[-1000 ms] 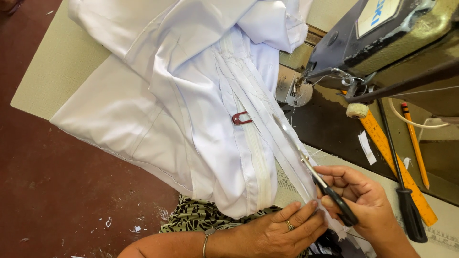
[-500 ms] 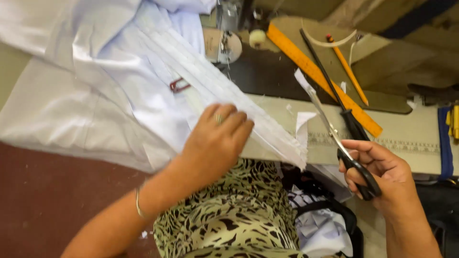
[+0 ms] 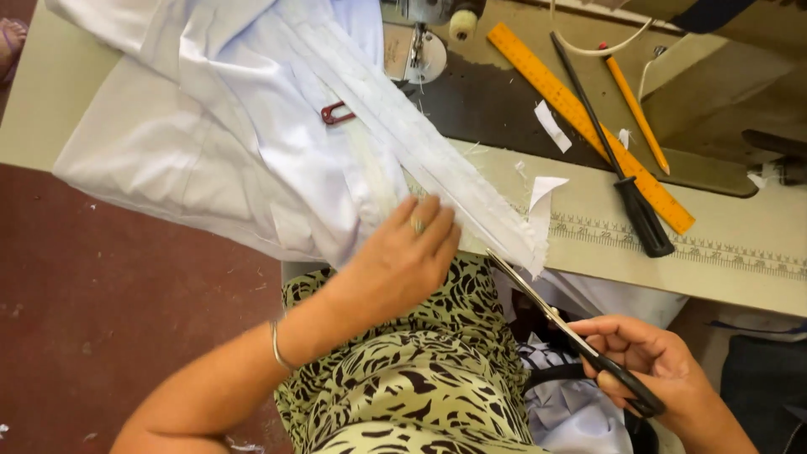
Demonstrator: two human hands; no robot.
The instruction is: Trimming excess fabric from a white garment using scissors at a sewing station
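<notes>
At table edge, press left hand [image 3: 403,252] flat (fingers spread) on fabric [image 3: 252,143]; keep right hand [image 3: 647,361], gripping scissors [image 3: 572,336], level with seam.

My left hand [image 3: 403,252] lies flat on the white garment [image 3: 235,143], fingers spread, near its cut end at the table edge [image 3: 723,277]. My right hand [image 3: 656,370] grips black-handled scissors [image 3: 572,336], blades pointing up at the fabric end. Beyond: orange ruler [image 3: 588,118], black screwdriver [image 3: 618,168], orange pencil [image 3: 636,105], sewing machine foot [image 3: 416,46].
</notes>
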